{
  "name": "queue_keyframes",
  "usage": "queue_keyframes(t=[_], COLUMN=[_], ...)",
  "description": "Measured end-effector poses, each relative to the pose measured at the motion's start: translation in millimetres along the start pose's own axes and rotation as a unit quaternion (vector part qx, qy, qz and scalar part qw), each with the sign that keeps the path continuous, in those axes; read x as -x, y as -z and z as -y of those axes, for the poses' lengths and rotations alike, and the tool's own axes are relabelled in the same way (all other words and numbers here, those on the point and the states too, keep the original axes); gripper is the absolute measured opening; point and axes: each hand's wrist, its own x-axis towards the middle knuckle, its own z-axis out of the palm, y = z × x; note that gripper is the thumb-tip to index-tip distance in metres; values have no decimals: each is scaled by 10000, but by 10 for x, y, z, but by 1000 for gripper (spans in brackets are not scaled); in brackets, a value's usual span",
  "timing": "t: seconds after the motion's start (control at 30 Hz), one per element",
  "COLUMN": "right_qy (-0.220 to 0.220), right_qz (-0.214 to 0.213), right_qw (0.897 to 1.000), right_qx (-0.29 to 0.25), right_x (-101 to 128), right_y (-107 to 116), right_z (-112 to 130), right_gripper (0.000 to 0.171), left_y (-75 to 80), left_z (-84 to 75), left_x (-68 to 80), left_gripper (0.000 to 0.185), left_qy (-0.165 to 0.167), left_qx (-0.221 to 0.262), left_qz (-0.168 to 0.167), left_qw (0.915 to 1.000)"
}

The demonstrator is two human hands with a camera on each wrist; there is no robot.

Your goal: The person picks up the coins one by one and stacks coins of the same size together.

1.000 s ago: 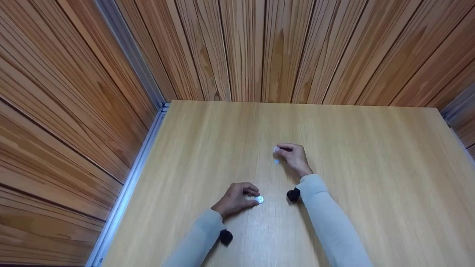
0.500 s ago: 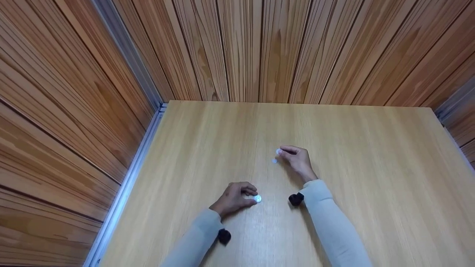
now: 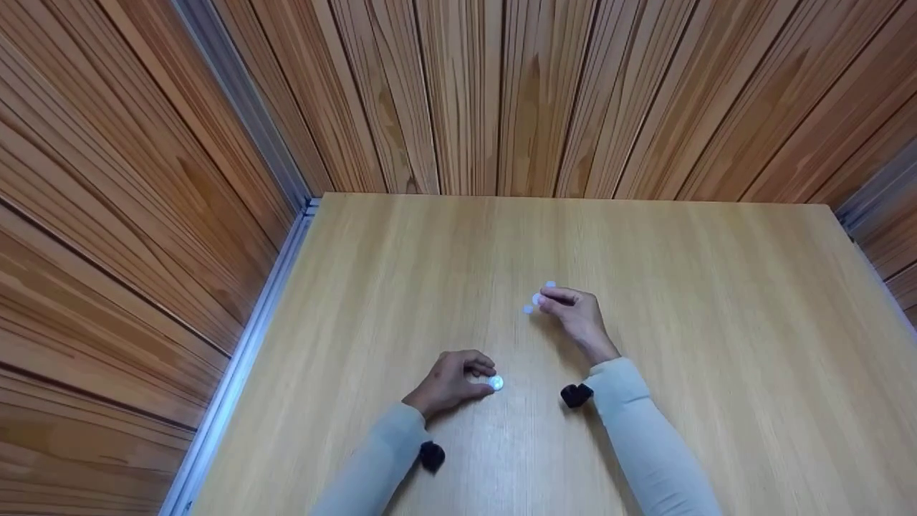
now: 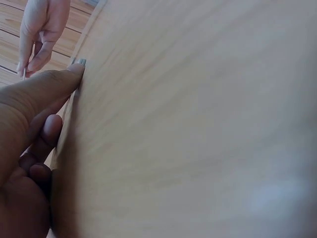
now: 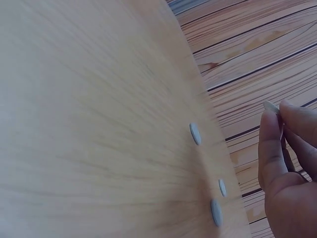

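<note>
Right hand (image 3: pixel 579 317) raised a little over the mid bench (image 3: pixel 716 322), thumb and forefinger pinching one small white disc (image 3: pixel 536 299) at the fingertips (image 5: pixel 271 119). Two more white discs flat on the bench close to those fingertips, one just beyond (image 3: pixel 550 284), one just nearer (image 3: pixel 528 309). Left hand (image 3: pixel 450 381) resting low on the bench, fingers curled, pinching a fourth white disc (image 3: pixel 496 383) at its tips. Four discs counted, two held, two lying loose.

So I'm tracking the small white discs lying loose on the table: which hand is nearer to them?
Right. The right hand sits just beside the loose discs, pinching another disc. The left hand is nearer the person, its fingers on a separate shiny disc.
</note>
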Motion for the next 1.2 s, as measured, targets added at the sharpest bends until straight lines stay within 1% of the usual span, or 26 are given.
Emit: queue_keyframes(t=[0.13,0.2,0.33,0.57,0.67,0.83,1.1,1.2], right_qy=[177,185,150,4,99,167,119,105], right_qz=[35,0,-7,-48,-113,-194,-22,27], right_qw=[9998,9998,9997,9984,9973,9971,9976,9975], right_qx=[-40,-39,171,562,722,714,676,697], right_x=[65,100,173,275,306,367,486,530], right_y=[14,24,55,121,127,115,95,72], right_z=[-34,-52,-87,-154,-185,-224,-274,-307], right_gripper=[39,38,39,36,35,31,29,27], left_y=[0,2,3,15,20,20,0,9], left_z=[-8,-12,-5,-16,-25,-18,-8,-12], left_x=[-5,-3,-5,-18,-21,-15,3,1], left_gripper=[28,28,28,29,29,29,29,29], left_qy=[58,97,144,114,115,64,-94,-49], left_qx=[22,13,7,-88,-132,-163,-244,-250], left_qz=[30,49,70,68,50,22,13,16], left_qw=[10000,9999,9999,9999,9998,9998,9997,9997])
